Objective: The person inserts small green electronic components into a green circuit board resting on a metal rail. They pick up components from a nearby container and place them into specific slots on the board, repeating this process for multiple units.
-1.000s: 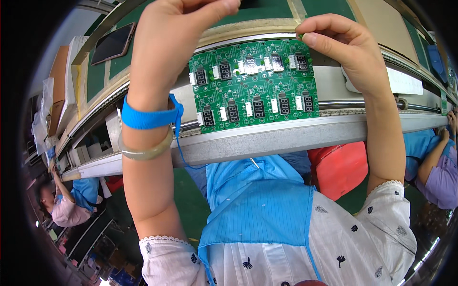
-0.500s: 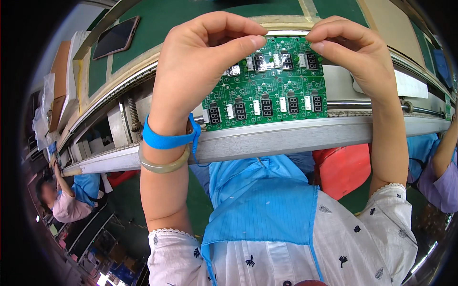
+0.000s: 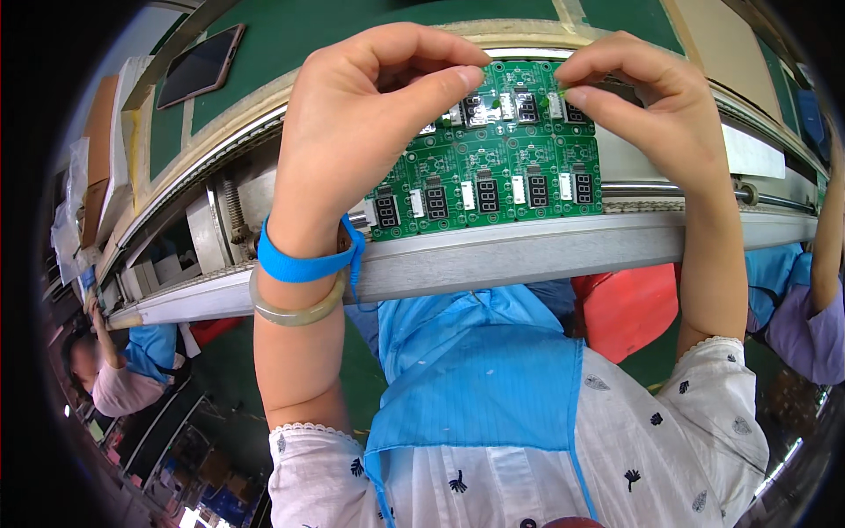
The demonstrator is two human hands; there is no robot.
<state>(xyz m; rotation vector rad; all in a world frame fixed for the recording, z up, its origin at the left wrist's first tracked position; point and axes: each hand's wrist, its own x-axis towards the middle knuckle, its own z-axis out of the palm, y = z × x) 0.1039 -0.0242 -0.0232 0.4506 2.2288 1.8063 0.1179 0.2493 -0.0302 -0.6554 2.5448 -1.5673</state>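
Note:
A green circuit board panel (image 3: 519, 151) lies across the metal rails, with two rows of black digit displays and white connectors. Small green parts, such as a small green component (image 3: 495, 104), stick up from its far row. My left hand (image 3: 361, 114) is over the panel's far left part, thumb and index finger pinched near the far edge; whatever is between them is too small to make out. At the far right corner, my right hand (image 3: 647, 110) has its thumb and index finger closed around what looks like another small green component beside a white connector. My left palm hides some displays.
A metal rail (image 3: 493, 251) runs along the near side, and a steel rod (image 3: 651, 188) passes beneath the panel. A phone (image 3: 202, 66) lies on the green surface at far left. Co-workers sit at the left and right edges. A red stool (image 3: 629, 308) is below the rail.
My right hand has moved slightly left and down, its fingertips now at the small green component by the corner connector. My left hand keeps its pinch almost in place. The whole view has shifted slightly.

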